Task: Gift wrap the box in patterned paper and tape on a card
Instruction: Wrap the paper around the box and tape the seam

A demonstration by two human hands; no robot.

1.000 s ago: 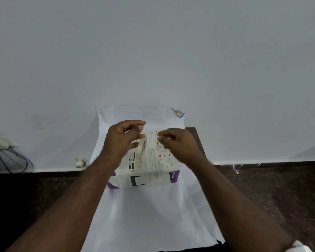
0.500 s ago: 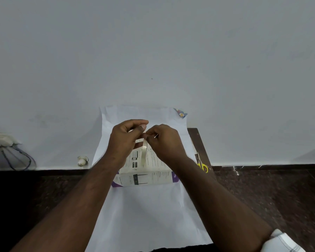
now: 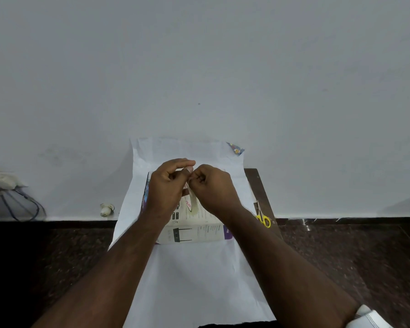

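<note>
A white box [image 3: 194,233] with printed text and purple corners lies on a sheet of wrapping paper [image 3: 194,280], white side up, whose patterned face shows at a folded far corner [image 3: 236,149]. Above the box my left hand [image 3: 168,185] grips a roll of clear tape [image 3: 191,202]. My right hand [image 3: 213,188] pinches at the top of the roll, its fingertips against my left thumb. Both hands hide most of the box top. No card is in view.
Yellow-handled scissors [image 3: 262,216] lie right of the paper on a dark wooden board [image 3: 256,181]. The floor is dark speckled stone [image 3: 341,268]; a white wall rises behind. A small white fitting [image 3: 105,209] and cables [image 3: 21,207] sit at the left wall base.
My right hand has moved left from above the box to meet my left hand at the tape roll, and its fingers have closed on the tape. The scissors came into view.
</note>
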